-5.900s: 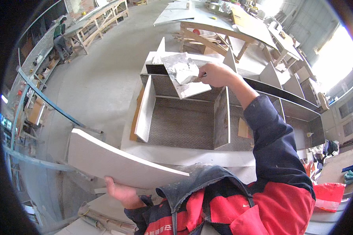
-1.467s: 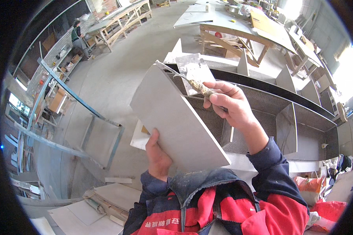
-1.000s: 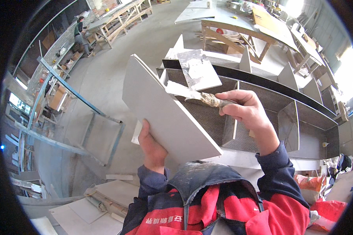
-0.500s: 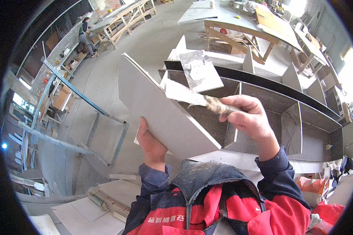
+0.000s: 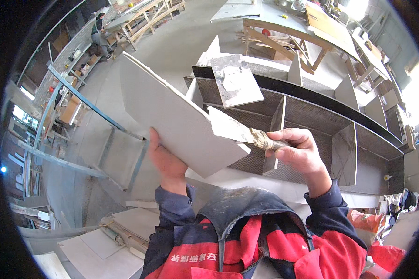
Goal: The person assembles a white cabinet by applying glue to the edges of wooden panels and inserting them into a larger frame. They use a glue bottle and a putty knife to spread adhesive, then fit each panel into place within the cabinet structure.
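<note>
My left hand (image 5: 166, 160) is closed on a flat off-white board (image 5: 170, 118), which it holds up at a slant with the thumb on the near face. In my right hand (image 5: 300, 151) is a putty knife (image 5: 226, 124) with a wrapped, crusted handle, pinched between thumb and fingers. Its pale, smeared blade lies at the board's upper edge, close to the right end. White paste shows along that edge. Beyond the knife, a square palette board (image 5: 244, 95) bearing a lump of white paste rests across a long compartmented cabinet frame (image 5: 281, 102).
Another white-panelled frame (image 5: 294, 69) lies behind the cabinet. Farther back stands a wooden-legged worktable (image 5: 288, 28). A blue metal frame (image 5: 86, 102) is on the left, and cut boards (image 5: 102, 253) lie at lower left. A person (image 5: 99, 37) bends at a far bench.
The putty knife has moved down and right along the board's edge toward its right end. My left hand and the board have shifted left.
</note>
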`<act>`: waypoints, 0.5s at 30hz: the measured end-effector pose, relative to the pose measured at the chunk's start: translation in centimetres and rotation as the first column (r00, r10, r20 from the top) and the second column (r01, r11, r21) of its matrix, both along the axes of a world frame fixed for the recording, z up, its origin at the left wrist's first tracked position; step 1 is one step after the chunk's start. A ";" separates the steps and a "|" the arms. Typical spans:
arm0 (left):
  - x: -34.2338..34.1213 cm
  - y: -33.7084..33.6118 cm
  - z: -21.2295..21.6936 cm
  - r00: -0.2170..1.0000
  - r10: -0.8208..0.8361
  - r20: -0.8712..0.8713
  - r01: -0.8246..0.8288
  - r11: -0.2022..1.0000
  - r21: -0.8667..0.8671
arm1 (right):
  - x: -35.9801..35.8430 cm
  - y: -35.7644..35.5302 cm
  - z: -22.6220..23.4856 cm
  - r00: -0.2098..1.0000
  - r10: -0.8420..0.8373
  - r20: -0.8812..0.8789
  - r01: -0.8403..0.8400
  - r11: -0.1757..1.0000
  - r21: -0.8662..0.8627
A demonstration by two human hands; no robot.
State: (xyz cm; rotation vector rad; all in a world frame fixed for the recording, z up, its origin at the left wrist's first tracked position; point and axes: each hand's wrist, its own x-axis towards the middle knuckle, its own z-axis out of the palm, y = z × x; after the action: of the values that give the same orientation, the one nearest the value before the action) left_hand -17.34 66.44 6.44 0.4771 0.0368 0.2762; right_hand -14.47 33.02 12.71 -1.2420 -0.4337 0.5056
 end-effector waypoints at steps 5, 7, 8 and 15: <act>0.3 0.8 0.0 0.991 -0.056 0.124 0.066 0.994 -0.082 | -0.1 -1.4 0.2 0.999 -0.049 0.023 0.049 0.999 -0.015; 0.4 1.3 -0.2 0.973 -0.106 0.207 0.137 0.980 -0.143 | -0.2 -1.8 0.3 0.997 -0.068 0.024 0.068 0.998 -0.010; 0.5 1.6 -0.6 0.966 -0.118 0.231 0.157 0.974 -0.161 | -0.1 -2.0 0.2 0.996 -0.072 0.045 0.072 0.997 0.006; -1.0 3.8 -1.2 0.929 -0.151 0.338 0.251 0.928 -0.276 | 5.1 -2.5 0.7 0.848 -0.106 0.519 0.376 0.811 -0.448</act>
State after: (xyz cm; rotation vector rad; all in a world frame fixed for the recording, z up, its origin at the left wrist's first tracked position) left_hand -18.37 70.21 5.20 0.1118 -0.2748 0.1335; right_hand -9.35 30.51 13.37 -1.9612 -0.5479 0.0747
